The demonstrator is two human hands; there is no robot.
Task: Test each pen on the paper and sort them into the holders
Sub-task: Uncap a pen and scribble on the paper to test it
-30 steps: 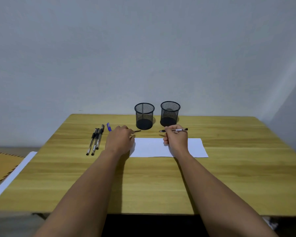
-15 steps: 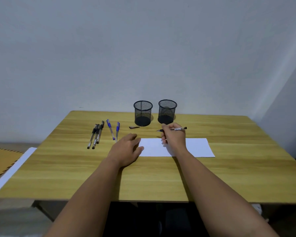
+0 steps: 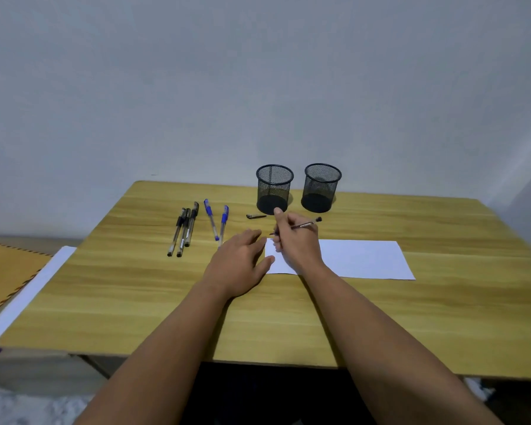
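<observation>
My right hand (image 3: 295, 243) grips a black pen (image 3: 304, 224), its tip pointing left over the left end of the white paper (image 3: 362, 259). My left hand (image 3: 238, 265) lies flat and open on the table, fingertips at the paper's left edge. A black pen cap (image 3: 256, 216) lies in front of the left mesh holder (image 3: 274, 189). The right mesh holder (image 3: 321, 187) stands beside it; both look empty. Three black pens (image 3: 183, 230) and two blue pens (image 3: 216, 220) lie at the left.
The wooden table (image 3: 288, 317) stands against a plain wall. Off its left edge lie a white sheet or board (image 3: 28, 292) and a brown mat (image 3: 3, 271) on the floor.
My left hand drew back from the pens and now rests beside the paper. The cap lies loose on the table. My right hand with the pen shifted left toward the paper's left end.
</observation>
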